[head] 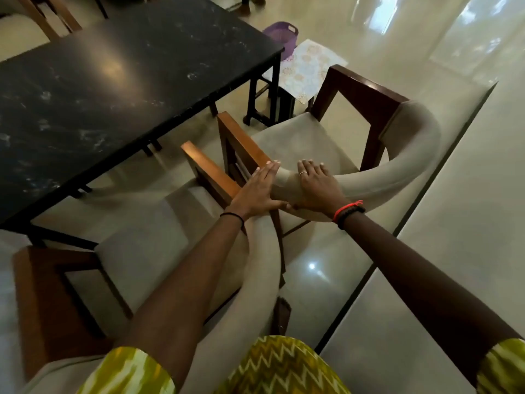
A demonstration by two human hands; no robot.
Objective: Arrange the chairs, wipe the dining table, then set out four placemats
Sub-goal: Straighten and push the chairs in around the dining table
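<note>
Two wooden armchairs with beige padded seats and curved padded backs stand beside the black marble dining table (pixel 119 81). The right chair (pixel 403 155) is turned away from the table corner; the near chair (pixel 142 251) sits partly under the table's long side. My right hand (pixel 315 186) lies flat on the right chair's curved padded backrest, fingers straight. My left hand (pixel 257 191) rests with straight fingers where that chair's wooden armrest meets the backrest. A stack of patterned placemats (pixel 309 69) lies on a small dark stool past the table's end.
A purple plastic basket (pixel 281 31) stands on the glossy tiled floor behind the stool. More chairs (pixel 48 18) show at the table's far side, top left. A dark line runs across the floor at right.
</note>
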